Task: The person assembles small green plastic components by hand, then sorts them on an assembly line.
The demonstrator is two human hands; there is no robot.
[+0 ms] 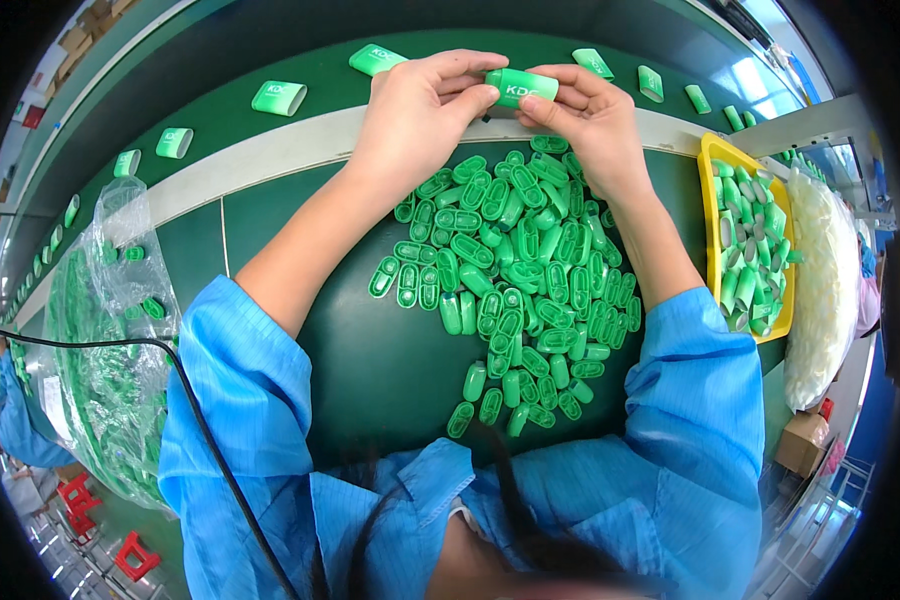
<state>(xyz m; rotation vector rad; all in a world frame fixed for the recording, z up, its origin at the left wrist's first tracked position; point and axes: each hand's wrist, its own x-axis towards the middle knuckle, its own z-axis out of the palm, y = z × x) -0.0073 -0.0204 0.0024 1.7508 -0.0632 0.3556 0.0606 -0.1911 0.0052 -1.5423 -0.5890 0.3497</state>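
Note:
Over the white rail, both hands hold one green plastic sleeve (538,88) with white print on its side. My left hand (420,112) is closed at its left end, thumb and fingertips pinched there. Whether a small part sits between those fingertips is hidden. My right hand (600,125) grips the right end between thumb and fingers. Just below the hands, a heap of green oval plastic caps (515,260) spreads over the dark green tabletop (355,350). Some caps lie with their hollow side up, others on their sides.
Beyond the white rail (260,165), a green belt carries spaced printed sleeves (278,98). A yellow bin (712,200) of sleeves stands at the right, beside a stuffed pale plastic bag (820,290). A clear bag (120,215) with green parts lies left. A black cable (210,430) crosses the lower left.

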